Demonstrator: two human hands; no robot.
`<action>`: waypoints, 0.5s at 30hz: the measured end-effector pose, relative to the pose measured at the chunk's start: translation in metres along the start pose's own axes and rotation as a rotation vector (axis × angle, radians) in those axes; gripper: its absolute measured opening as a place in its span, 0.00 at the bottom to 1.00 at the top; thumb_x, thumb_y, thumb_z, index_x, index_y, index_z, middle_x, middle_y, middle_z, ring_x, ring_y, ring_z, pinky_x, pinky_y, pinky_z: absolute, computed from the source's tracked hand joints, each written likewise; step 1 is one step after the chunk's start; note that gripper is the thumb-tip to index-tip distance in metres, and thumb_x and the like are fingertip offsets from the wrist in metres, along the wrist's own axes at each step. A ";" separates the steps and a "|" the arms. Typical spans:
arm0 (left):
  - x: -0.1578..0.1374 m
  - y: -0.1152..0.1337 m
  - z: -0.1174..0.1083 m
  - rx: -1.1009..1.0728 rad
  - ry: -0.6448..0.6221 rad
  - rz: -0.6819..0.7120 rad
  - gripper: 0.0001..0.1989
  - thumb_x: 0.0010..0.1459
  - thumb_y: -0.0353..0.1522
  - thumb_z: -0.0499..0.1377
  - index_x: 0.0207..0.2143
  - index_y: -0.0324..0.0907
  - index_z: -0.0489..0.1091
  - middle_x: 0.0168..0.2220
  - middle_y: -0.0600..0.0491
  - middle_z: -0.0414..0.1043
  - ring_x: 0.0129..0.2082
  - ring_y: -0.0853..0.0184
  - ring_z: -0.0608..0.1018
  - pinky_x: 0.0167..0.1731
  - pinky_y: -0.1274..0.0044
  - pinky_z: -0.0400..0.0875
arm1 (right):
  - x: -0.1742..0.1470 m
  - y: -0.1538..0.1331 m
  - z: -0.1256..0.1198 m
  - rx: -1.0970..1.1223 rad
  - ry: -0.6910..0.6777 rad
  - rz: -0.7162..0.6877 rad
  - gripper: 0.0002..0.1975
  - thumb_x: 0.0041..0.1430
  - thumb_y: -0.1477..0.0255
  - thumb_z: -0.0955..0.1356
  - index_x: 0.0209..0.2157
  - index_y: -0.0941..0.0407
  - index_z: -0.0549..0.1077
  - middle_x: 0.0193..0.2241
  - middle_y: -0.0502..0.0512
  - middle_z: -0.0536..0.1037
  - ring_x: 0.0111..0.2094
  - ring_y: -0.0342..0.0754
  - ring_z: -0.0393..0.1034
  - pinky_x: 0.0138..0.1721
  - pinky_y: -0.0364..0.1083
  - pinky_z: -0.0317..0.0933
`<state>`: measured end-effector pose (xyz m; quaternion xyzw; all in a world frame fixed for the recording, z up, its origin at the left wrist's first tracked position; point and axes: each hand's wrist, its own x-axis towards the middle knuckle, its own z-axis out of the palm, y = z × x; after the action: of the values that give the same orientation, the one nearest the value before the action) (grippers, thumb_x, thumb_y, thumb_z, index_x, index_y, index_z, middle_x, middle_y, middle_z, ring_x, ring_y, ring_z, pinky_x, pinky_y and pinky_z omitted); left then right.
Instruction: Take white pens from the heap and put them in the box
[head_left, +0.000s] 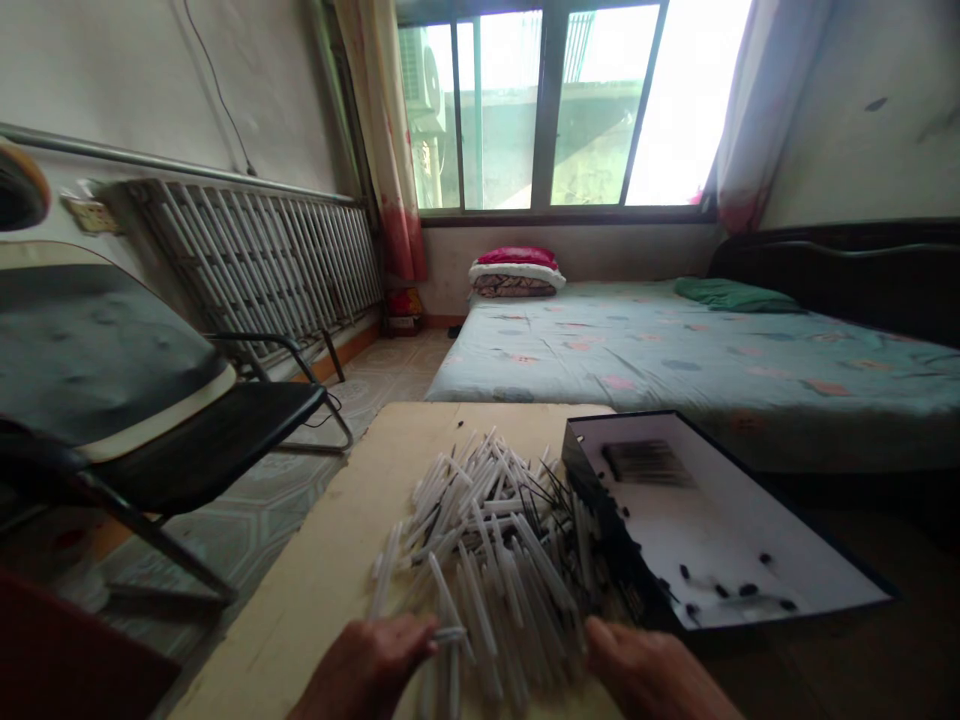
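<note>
A heap of translucent white tubes, which look like pen barrels, is spread over the table in front of me. Thin black sticks like pen refills lie among them on the right side. My left hand is closed at the near left of the heap, pinching a pen barrel between thumb and finger. At the near right, my right hand is also closed, blurred by motion. What its fingers hold, if anything, I cannot make out.
A shallow dark-edged box with a white inside stands at the table's right, holding a row of dark sticks and several small black caps. Beyond the yellowish tabletop is a bed. A black chair stands left.
</note>
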<state>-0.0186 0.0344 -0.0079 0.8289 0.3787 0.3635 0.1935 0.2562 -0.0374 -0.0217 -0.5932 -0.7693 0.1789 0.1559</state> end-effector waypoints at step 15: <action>0.013 0.013 0.054 -1.090 0.125 -0.767 0.12 0.46 0.38 0.63 0.31 0.40 0.75 0.28 0.53 0.73 0.24 0.71 0.71 0.26 0.80 0.66 | 0.071 -0.006 -0.020 -0.086 0.392 0.328 0.11 0.63 0.70 0.55 0.42 0.59 0.63 0.34 0.63 0.77 0.33 0.52 0.73 0.27 0.42 0.56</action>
<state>0.0338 0.0341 -0.0298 0.3965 0.4194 0.4555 0.6778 0.2420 0.0321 0.0006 -0.7394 -0.6249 0.0508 0.2455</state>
